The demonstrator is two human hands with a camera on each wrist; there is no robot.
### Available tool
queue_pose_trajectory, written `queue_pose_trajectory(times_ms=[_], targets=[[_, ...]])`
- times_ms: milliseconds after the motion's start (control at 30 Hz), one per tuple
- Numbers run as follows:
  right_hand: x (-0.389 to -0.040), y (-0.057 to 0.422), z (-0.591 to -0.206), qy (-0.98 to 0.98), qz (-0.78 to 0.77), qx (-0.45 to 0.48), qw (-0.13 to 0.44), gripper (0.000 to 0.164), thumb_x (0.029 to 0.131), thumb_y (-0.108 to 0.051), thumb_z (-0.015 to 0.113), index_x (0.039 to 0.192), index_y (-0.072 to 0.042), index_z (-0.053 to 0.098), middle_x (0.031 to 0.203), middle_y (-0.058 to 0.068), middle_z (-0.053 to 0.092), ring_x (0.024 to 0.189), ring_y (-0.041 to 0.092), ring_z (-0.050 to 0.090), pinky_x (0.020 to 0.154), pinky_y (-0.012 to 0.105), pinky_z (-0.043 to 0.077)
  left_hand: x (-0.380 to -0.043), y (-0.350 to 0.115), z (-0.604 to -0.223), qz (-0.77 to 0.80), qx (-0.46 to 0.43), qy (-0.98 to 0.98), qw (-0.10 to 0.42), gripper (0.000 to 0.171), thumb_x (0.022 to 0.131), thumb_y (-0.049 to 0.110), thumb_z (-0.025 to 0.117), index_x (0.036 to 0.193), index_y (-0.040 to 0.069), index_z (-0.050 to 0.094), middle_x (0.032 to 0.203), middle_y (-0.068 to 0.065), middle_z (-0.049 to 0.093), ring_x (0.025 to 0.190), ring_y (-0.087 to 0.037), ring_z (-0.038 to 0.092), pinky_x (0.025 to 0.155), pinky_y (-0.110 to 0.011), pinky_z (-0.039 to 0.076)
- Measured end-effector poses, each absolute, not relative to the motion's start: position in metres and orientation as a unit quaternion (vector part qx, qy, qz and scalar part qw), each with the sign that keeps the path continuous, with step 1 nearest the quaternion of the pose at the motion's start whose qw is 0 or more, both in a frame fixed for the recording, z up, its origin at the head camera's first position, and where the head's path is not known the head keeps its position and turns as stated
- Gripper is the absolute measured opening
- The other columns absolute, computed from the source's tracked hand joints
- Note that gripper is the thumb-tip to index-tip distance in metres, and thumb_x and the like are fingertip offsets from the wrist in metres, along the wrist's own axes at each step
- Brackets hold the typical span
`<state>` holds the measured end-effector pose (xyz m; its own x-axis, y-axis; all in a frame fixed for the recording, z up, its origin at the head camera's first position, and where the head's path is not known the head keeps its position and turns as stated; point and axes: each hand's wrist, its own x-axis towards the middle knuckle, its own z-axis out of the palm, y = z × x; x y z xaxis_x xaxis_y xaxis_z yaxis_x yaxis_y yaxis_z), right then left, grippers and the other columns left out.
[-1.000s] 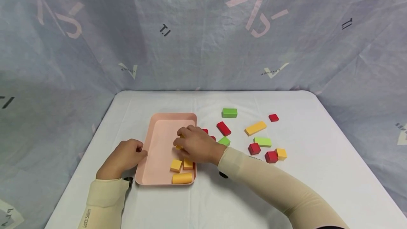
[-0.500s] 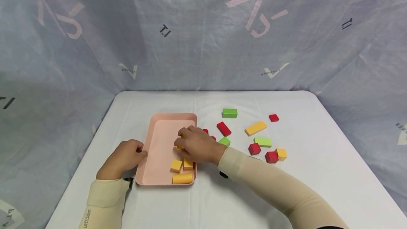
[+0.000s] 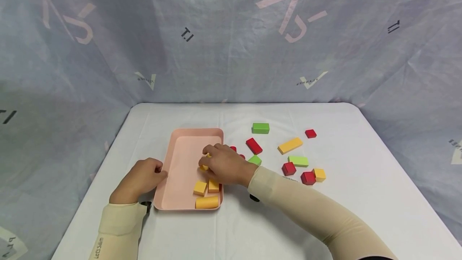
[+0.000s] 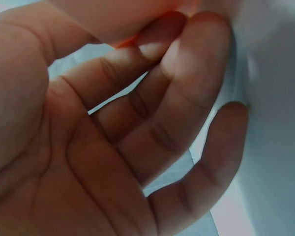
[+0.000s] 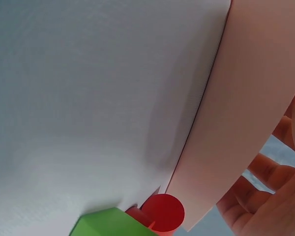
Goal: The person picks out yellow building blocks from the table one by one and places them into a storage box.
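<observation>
Fingers (image 3: 208,149) of the right hand (image 3: 227,165) curl round a yellow, wooden-looking block (image 3: 204,167) inside the right side of a pink plastic tray (image 3: 171,187); they cover too much of it to tell its long axis. The right hand is the nearer one; the left hand (image 3: 142,175) pinches the tray's left rim. Toward the person from the right hand lie two yellow cubes (image 3: 200,188), and nearer still a yellow cylinder (image 3: 207,202), lying crosswise.
</observation>
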<state>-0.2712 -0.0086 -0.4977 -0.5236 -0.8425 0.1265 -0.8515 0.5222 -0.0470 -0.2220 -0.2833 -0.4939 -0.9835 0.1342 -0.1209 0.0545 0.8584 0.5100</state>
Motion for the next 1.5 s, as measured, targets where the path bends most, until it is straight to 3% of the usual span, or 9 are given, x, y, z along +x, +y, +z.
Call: queue_pose_trajectory(times_ms=[700, 1133, 1500], targets=[[-0.269, -0.004, -0.493, -0.855, 0.091, 0.507, 0.055, 0.023, 0.087, -0.033, 0.061, 0.108, -0.023, 0.067, 0.111, -0.002, 0.053, 0.100, 0.013, 0.043, 0.087, 0.030, 0.041, -0.222, -0.283, -0.493, 0.264, 0.054, 0.960, 0.072, 0.032, 0.082, 0.014, 0.059, 0.055, 0.014, 0.042, 0.049, 0.004, 0.033, 0.045, -0.013, 0.035, 0.043, -0.028, 0.029], [-0.265, 0.003, -0.487, -0.864, 0.091, 0.491, 0.063, 0.025, 0.086, -0.031, 0.061, 0.109, -0.022, 0.066, 0.113, -0.002, 0.050, 0.096, 0.013, 0.040, 0.075, 0.032, 0.041, -0.222, -0.283, -0.494, 0.265, 0.055, 0.960, 0.075, 0.032, 0.083, 0.013, 0.060, 0.056, 0.014, 0.043, 0.049, 0.003, 0.034, 0.045, -0.014, 0.037, 0.044, -0.028, 0.030], [-0.265, 0.012, -0.484, -0.868, 0.084, 0.483, 0.073, 0.026, 0.086, -0.033, 0.063, 0.109, -0.022, 0.065, 0.117, 0.000, 0.050, 0.101, 0.016, 0.041, 0.081, 0.038, 0.041, -0.222, -0.282, -0.492, 0.264, 0.043, 0.960, 0.081, 0.029, 0.082, 0.013, 0.059, 0.056, 0.013, 0.047, 0.050, 0.002, 0.037, 0.047, -0.015, 0.039, 0.044, -0.029, 0.031]])
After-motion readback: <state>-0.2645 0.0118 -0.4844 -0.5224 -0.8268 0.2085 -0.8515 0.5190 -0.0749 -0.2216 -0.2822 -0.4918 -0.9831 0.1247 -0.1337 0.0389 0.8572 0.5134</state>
